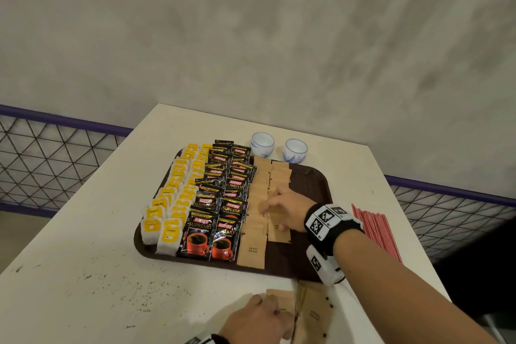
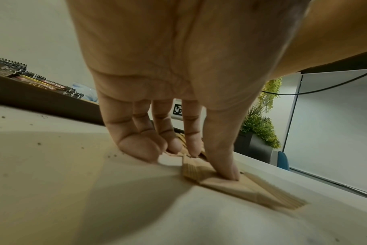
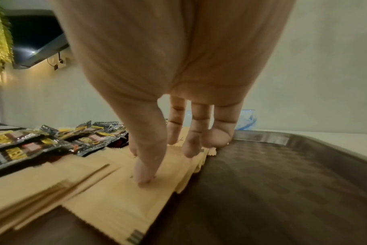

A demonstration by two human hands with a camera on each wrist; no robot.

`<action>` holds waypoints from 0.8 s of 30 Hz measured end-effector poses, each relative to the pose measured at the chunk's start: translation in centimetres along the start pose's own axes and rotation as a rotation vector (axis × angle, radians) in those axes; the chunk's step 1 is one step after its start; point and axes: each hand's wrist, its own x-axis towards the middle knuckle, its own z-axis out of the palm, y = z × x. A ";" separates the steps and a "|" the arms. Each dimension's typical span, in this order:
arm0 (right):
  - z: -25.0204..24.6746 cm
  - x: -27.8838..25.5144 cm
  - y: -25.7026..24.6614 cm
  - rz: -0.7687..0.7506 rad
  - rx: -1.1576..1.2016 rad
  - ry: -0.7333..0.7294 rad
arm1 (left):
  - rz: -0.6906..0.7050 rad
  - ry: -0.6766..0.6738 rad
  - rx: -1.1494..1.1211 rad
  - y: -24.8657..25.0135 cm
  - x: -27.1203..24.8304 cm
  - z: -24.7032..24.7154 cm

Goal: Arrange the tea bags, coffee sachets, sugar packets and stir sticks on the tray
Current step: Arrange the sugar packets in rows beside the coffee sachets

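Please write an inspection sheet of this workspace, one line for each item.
Surface: white table, dark specks near the front.
Job's things: brown plastic tray holds yellow tea bags, black coffee sachets, brown paper sugar packets; red stir sticks lie off the tray.
Clutter: two white-blue cups.
Hands: right hand presses tray packets; left hand presses loose packets.
Cables: black cable.
Surroundings: grey wall, mesh railing.
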 end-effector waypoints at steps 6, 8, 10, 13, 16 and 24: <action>0.4 0.1 0.1 0.018 0.064 0.033 | 0.010 -0.007 0.002 -0.2 0.1 0.0; 0.5 0.2 0.2 0.012 0.068 0.038 | 0.012 -0.006 0.000 -0.1 0.1 -0.2; 0.3 0.1 0.2 0.009 0.070 0.020 | 0.014 0.002 -0.002 -0.1 0.0 -0.2; 0.1 -0.1 0.3 -0.023 0.045 -0.008 | 0.015 -0.008 -0.021 -0.1 -0.1 -0.4; 0.1 -0.1 0.2 -0.042 0.033 0.004 | 0.023 -0.005 -0.024 -0.1 -0.1 -0.5; 0.2 0.2 0.4 -0.024 0.046 -0.007 | 0.045 0.021 0.032 0.1 -0.3 -0.4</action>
